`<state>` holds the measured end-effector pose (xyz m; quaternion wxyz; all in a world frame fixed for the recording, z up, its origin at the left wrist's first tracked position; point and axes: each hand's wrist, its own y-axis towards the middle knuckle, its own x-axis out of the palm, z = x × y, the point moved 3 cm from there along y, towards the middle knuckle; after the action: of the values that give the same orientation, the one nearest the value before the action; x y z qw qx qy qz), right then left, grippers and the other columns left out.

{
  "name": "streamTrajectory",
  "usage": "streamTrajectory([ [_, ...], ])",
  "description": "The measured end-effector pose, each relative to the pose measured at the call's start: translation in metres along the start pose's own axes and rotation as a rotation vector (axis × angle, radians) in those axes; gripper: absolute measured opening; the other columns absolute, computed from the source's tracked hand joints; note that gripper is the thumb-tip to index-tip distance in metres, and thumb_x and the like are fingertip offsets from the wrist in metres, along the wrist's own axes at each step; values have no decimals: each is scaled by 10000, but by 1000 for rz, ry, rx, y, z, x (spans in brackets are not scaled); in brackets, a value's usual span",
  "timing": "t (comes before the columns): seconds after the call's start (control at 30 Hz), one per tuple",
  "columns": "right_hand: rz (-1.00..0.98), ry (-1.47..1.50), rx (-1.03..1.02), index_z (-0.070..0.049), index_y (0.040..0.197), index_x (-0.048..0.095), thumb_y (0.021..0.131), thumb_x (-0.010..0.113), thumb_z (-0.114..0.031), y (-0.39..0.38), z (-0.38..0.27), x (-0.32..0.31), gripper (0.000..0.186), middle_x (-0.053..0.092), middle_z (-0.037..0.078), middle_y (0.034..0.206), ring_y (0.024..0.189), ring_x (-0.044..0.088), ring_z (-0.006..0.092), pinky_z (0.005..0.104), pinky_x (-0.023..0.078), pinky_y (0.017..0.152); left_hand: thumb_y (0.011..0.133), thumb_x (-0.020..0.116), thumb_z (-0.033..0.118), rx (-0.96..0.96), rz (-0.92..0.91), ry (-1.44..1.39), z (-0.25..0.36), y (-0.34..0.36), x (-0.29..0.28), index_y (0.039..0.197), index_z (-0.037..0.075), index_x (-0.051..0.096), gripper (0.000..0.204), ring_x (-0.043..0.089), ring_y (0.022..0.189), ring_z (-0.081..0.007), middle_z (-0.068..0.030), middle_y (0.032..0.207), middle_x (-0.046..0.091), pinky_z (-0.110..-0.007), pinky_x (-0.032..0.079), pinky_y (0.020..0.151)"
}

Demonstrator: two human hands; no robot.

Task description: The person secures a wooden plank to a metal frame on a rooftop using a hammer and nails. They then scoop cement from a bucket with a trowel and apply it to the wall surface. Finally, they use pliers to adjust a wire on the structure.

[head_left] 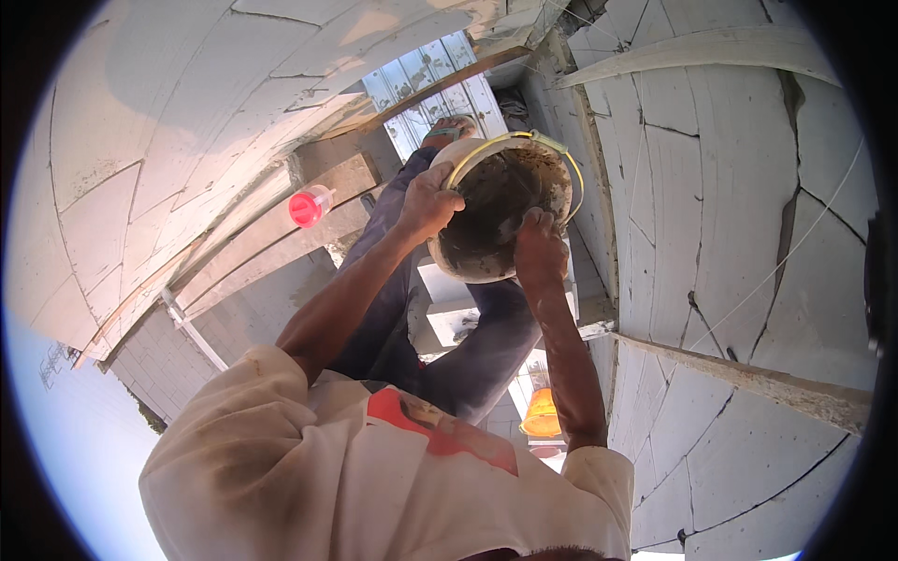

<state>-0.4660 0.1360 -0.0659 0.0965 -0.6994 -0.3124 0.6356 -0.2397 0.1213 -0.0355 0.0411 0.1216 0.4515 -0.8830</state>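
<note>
A pale bucket (460,264) with a yellow-sleeved handle is tipped so its mouth faces me, above my legs. Its inside is coated with dark grey, wet-looking stuff, perhaps mortar. My left hand (432,204) is closed on the left rim, thumb over the edge. At the near right side of the rim my right hand (541,248) is closed too, its fingers curled over the edge into the bucket and partly hidden. The handle loops round the far and right side of the mouth, and neither hand is on it.
Block walls (692,215) rise on both sides. A clear container with a pink-red end (307,208) is on a plank (257,238) at left. Wooden poles (748,374) cross the right wall. An orange bucket (541,414) is far below. My foot (451,129) rests near a spattered corrugated sheet (435,75).
</note>
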Motion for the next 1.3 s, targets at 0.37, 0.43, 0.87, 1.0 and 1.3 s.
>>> streamTrajectory([
  [0.37, 106, -259, 165, 168, 1325, 601, 867, 709, -130, -60, -57, -151, 557, 677, 235, 1177, 907, 719, 335, 466, 601, 564, 719, 651, 13, 663, -7, -53, 219, -133, -63, 1002, -7, 704, 288, 527, 757, -108, 16, 798, 607, -278, 444, 704],
  [0.43, 76, -316, 214, 150, 1323, 621, 856, 716, -108, -65, -71, -176, 541, 683, 253, 1178, 917, 725, 363, 484, 601, 566, 723, 662, 6, 627, -48, -93, 249, -147, -67, 967, -10, 713, 250, 520, 719, -93, 28, 770, 597, -266, 425, 654],
  [0.87, -37, 386, 18, 24, 1082, 744, 826, 720, -57, -88, -86, -290, 269, 739, 229, 896, 864, 752, 336, 419, 621, 782, 698, 652, -39, 636, -448, -283, 316, -134, -93, 1125, -33, 727, 434, 622, 858, -106, -27, 959, 721, -248, 491, 796],
  [1.0, 329, 886, -131, 32, 1087, 694, 874, 723, -97, -100, -83, -277, 250, 684, 143, 723, 594, 649, 270, 398, 549, 601, 741, 673, -36, 525, -556, -370, 317, -121, -99, 1175, -28, 711, 436, 622, 847, -107, -23, 973, 712, -258, 495, 795],
  [1.3, 92, 1673, 293, 6, 1113, 721, 951, 690, -209, -193, -82, -318, 271, 593, 17, 691, 539, 522, 92, 286, 422, 495, 898, 713, 57, 407, -502, -417, 291, -122, -106, 1287, 7, 676, 394, 639, 963, -117, -28, 1085, 714, -283, 476, 915],
])
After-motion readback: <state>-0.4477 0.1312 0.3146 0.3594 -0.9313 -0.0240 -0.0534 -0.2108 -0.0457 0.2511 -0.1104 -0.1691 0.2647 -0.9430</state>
